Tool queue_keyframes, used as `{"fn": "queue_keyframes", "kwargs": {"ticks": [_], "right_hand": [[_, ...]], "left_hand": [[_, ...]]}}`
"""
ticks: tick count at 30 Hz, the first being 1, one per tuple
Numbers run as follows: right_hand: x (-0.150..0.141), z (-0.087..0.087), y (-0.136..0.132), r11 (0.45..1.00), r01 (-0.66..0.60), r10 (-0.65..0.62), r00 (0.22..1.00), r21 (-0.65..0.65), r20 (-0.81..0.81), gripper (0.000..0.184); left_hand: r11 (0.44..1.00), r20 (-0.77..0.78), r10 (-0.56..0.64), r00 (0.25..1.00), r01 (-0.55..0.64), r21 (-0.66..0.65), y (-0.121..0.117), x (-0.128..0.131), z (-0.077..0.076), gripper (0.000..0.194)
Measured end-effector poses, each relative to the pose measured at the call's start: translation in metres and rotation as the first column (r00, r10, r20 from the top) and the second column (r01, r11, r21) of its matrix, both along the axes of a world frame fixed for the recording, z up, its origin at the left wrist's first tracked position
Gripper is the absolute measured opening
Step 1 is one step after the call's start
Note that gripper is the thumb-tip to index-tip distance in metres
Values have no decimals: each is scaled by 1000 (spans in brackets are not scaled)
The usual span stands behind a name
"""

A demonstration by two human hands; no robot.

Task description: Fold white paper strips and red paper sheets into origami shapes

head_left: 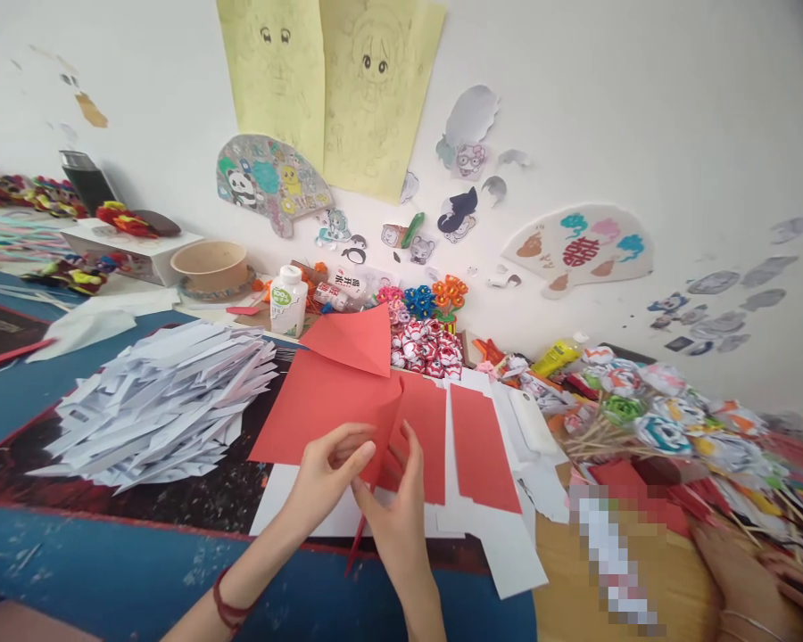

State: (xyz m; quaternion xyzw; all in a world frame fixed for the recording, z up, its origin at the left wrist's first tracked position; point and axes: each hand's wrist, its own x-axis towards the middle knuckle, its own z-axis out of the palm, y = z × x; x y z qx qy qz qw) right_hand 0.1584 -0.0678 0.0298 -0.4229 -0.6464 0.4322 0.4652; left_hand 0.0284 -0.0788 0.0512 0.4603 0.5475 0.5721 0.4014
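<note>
Center of frame, a raised red paper sheet (pixel 389 430) stands nearly edge-on between both hands. Right hand (pixel 401 486) pinches it between thumb and fingers; left hand (pixel 338 459) has curled fingers, thumb tip at the sheet's near side, though whether it grips cannot be told. Beneath lie flat red paper (pixel 308 406) and white sheets (pixel 509 553); a cut red rectangle (pixel 483 450) rests just to the right. Left of center: heap of white paper strips (pixel 167 401) on a dark board (pixel 13 486). Upper middle: white bottle (pixel 287 303). Right edge: paper flowers (pixel 666 432) on sticks; lower right, another person's hand (pixel 736 562).
</note>
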Motion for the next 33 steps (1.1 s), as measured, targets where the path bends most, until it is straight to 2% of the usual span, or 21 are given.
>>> {"fn": "queue_keyframes", "kwargs": {"ticks": [3, 8, 13, 18, 21, 24, 27, 30, 33], "right_hand": [[1, -8, 0, 999, -30, 29, 999, -44, -26, 70], [2, -14, -4, 992, -104, 101, 994, -78, -43, 63], [9, -11, -6, 991, -73, 71, 997, -114, -18, 58], [18, -8, -5, 984, -121, 115, 992, -134, -49, 58], [19, -4, -5, 978, -150, 141, 988, -143, -66, 56], [23, -6, -4, 984, -68, 63, 997, -165, -40, 51], [33, -13, 0, 970, 68, -61, 997, -235, 35, 45], [46, -20, 6, 945, 169, -148, 985, -280, 93, 41], [54, -25, 13, 917, 153, -183, 982, -370, -48, 40]], "left_hand": [[997, 57, -69, 996, 70, -20, -1, -2, -2, 34], [998, -161, 25, 987, -34, -59, -2, -5, -15, 39], [996, -312, 49, 949, -72, -61, -6, -8, -14, 51], [996, -327, 63, 943, -78, -33, -9, -3, -10, 67], [996, -303, 78, 950, -85, -9, -9, 0, -9, 69], [994, -265, 99, 959, -108, -23, -8, -2, -13, 57], [978, -318, 157, 935, -193, -84, -11, -15, -23, 37], [946, -373, 232, 899, -298, -130, -16, -29, -35, 36], [938, -173, 281, 944, -308, -158, -22, -35, -41, 40]]}}
